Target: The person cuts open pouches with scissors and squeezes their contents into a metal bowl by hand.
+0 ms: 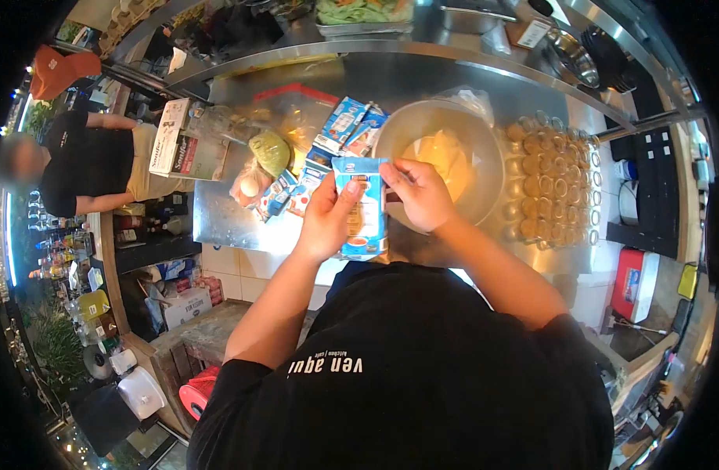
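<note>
A blue-and-white carton [365, 223] is held upright in front of my body, over the near edge of the steel table. My left hand [329, 211] grips its left side, thumb across the front. At its top right corner, my right hand [419, 193] pinches the top flap with thumb and fingers. Just beyond the right hand stands a large round bowl [491, 149] with a yellow mass [445, 160] inside. Several similar blue cartons [344, 121] lie behind and to the left of the held one.
Left on the table [218, 227] are an egg [250, 187], a bag of green contents [271, 152] and a cardboard box [189, 141]. Rows of glass jars [551, 180] stand right. A steel shelf [359, 52] crosses above. Another person [85, 160] stands at the far left.
</note>
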`<action>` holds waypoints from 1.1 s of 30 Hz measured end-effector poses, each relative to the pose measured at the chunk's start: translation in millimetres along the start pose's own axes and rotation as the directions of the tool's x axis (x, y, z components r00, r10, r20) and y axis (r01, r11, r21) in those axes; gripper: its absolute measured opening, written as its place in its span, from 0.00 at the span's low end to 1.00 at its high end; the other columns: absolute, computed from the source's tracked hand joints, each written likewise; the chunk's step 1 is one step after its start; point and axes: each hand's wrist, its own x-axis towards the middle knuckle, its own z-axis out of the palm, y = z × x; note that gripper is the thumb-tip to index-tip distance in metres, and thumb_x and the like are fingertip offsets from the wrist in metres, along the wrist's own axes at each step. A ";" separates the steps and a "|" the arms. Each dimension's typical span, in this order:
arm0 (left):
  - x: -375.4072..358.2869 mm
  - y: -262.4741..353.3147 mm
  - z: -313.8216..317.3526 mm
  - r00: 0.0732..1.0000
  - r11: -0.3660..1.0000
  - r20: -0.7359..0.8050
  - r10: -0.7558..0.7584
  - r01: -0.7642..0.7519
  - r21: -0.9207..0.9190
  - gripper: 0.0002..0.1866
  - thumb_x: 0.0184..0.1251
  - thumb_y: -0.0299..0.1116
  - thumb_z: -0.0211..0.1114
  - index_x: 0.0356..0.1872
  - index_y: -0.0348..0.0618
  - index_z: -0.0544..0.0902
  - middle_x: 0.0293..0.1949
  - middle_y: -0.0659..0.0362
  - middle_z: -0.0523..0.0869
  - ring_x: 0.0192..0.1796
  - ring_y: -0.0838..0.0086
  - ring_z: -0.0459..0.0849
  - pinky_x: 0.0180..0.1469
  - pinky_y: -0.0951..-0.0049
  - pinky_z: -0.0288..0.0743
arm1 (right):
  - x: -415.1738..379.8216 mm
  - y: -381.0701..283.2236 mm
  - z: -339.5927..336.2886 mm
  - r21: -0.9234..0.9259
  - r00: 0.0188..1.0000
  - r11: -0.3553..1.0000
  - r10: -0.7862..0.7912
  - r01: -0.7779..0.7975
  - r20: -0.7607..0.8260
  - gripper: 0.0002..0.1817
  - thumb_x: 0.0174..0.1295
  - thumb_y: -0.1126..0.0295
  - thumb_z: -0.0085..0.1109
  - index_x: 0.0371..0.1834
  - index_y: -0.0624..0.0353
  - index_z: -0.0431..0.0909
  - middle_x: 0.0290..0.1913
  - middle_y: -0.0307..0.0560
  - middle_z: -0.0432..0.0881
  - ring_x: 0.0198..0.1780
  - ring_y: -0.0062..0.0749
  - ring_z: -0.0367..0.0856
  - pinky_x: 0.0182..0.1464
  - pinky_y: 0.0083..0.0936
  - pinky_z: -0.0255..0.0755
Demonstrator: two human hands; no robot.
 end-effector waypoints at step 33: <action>81.8 79.3 168.2 0.939 0.509 0.181 0.294 -0.314 0.802 0.13 0.68 0.41 0.75 0.41 0.41 0.93 0.31 0.51 0.91 0.30 0.70 0.86 0.39 0.67 0.79 | -40.3 -95.5 -173.3 -0.654 0.775 0.581 -0.632 0.485 0.014 0.12 0.72 0.66 0.66 0.45 0.65 0.88 0.33 0.50 0.90 0.33 0.28 0.86 0.38 0.27 0.78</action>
